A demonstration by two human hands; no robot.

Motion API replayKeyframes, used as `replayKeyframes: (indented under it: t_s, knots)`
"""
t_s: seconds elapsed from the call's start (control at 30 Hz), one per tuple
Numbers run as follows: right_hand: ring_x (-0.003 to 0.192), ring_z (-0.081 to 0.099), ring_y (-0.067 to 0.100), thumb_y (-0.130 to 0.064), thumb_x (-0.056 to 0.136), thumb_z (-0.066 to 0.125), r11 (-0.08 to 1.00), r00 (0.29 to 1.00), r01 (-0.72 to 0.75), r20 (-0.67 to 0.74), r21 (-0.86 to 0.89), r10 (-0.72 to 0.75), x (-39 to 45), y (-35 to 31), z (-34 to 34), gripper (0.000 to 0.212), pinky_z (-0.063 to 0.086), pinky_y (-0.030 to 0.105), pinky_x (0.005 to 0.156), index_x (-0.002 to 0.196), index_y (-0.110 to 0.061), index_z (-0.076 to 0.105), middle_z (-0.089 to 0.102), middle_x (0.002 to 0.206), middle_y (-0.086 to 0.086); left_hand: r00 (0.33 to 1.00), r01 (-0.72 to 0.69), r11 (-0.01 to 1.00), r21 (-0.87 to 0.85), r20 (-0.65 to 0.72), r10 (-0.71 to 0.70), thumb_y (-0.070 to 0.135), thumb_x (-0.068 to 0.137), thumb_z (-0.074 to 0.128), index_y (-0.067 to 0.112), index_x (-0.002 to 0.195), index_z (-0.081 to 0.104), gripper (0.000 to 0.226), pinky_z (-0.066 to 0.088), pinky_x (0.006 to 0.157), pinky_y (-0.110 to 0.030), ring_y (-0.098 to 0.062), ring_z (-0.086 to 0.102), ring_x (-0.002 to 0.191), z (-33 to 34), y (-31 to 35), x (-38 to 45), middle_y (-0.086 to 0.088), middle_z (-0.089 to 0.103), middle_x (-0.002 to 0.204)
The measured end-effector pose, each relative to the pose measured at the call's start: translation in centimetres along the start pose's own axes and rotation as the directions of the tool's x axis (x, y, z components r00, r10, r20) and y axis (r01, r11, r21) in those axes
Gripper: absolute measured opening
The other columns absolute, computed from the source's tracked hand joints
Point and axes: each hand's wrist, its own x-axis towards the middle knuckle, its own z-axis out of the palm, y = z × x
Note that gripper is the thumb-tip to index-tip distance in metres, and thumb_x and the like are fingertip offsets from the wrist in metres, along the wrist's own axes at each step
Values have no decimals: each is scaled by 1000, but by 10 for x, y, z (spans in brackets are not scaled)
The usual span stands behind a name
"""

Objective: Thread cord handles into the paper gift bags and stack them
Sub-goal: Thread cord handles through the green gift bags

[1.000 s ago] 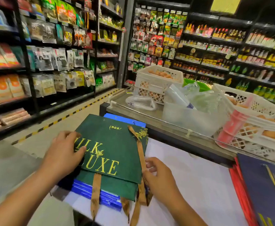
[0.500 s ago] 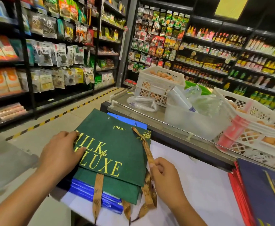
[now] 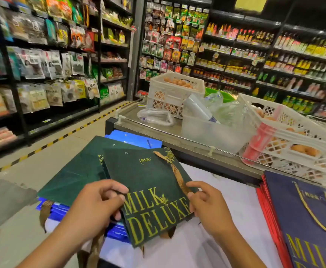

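A flat dark green paper bag (image 3: 148,182) printed MILK DELUXE in gold lies tilted on top of a second green bag (image 3: 77,175) and a stack of blue bags (image 3: 135,139). My left hand (image 3: 98,206) pinches the top bag's left edge. My right hand (image 3: 206,206) grips its right edge, fingers by the tan ribbon handle (image 3: 175,171) that runs down the bag's face. More tan ribbon ends (image 3: 44,211) hang from under the stack.
The bags lie on a white table (image 3: 222,202). At the right lies a stack of navy (image 3: 312,215) and red (image 3: 268,215) bags with a gold cord. Behind, a metal counter (image 3: 158,130) carries white crates of eggs (image 3: 169,91), a clear tub and plastic bags. Store shelves surround the aisle.
The top green bag has been lifted and pulled toward me and to the right, uncovering the second green bag beneath. Both hands moved from pressing the stack to holding the top bag's edges.
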Motion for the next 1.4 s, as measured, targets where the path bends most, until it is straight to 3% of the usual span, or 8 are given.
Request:
replayKeyframes:
  t_s: [0.27, 0.33, 0.43, 0.53, 0.63, 0.8, 1.13, 1.4]
  knots:
    - [80, 73, 32, 15, 97, 52, 923, 983, -159, 146, 349, 114, -24, 17, -22, 28, 63, 36, 74, 109, 1, 73, 78, 99, 20, 898, 255, 952, -167, 406, -170, -4, 69, 74, 5, 111, 70, 44, 55, 61, -25, -25, 70, 63, 106, -14, -69, -17, 77, 80]
    - [95, 76, 37, 15, 98, 50, 892, 978, -178, 177, 415, 113, -30, 22, -23, 29, 65, 40, 82, 114, 2, 71, 77, 106, 20, 804, 203, 965, -164, 591, -69, 2, 84, 74, -3, 88, 76, 7, 50, 54, -23, -23, 61, 50, 124, -24, -88, -20, 70, 67]
    - [103, 75, 38, 13, 97, 56, 870, 981, -160, 171, 467, 88, -41, 29, -26, 26, 64, 44, 86, 116, 1, 71, 77, 110, 19, 736, 222, 954, -203, 676, -28, 14, 98, 63, 4, 83, 77, 23, 47, 53, -20, -17, 60, 47, 144, -34, -98, -13, 65, 58]
    - [102, 75, 37, 9, 88, 72, 883, 987, -100, 158, 459, 29, -53, 35, -27, 27, 62, 42, 90, 113, 0, 71, 78, 107, 18, 862, 131, 991, -12, 495, -108, 28, 75, 75, 19, 115, 65, 41, 51, 69, -23, -23, 69, 68, 151, -21, -81, -5, 74, 82]
    - [104, 76, 28, 7, 85, 77, 934, 993, 2, 112, 356, -45, -60, 36, -27, 29, 60, 39, 95, 112, -3, 73, 80, 105, 11, 934, 101, 994, -47, 348, -79, 15, 86, 78, 19, 104, 63, 24, 49, 53, -29, -29, 61, 55, 150, -19, -71, -9, 74, 88]
    - [108, 75, 24, 5, 86, 77, 938, 993, 37, 90, 345, -72, -70, 31, -25, 31, 58, 44, 98, 112, -11, 75, 80, 108, 5, 937, 74, 994, -84, 347, -40, 20, 96, 71, 35, 98, 68, 15, 51, 55, -27, -27, 71, 61, 156, -13, -65, 6, 78, 98]
    - [91, 78, 26, 8, 96, 59, 937, 983, -16, -166, 350, 79, -77, 50, -53, 30, 62, 44, 87, 95, -12, 81, 81, 92, 9, 890, 24, 995, -94, 456, 21, 32, 101, 65, 12, 79, 75, 31, 28, 46, -25, -17, 40, 43, 126, -29, -65, -6, 50, 52]
    - [76, 61, 15, 5, 85, 72, 969, 942, 132, -279, -207, -188, -99, 57, -28, 55, 54, 24, 57, 107, -45, 72, 54, 114, -25, 925, -128, 977, 168, 375, 57, 38, 100, 63, 29, 88, 69, 17, 46, 68, -32, -9, 54, 62, 115, -31, -60, -4, 71, 74]
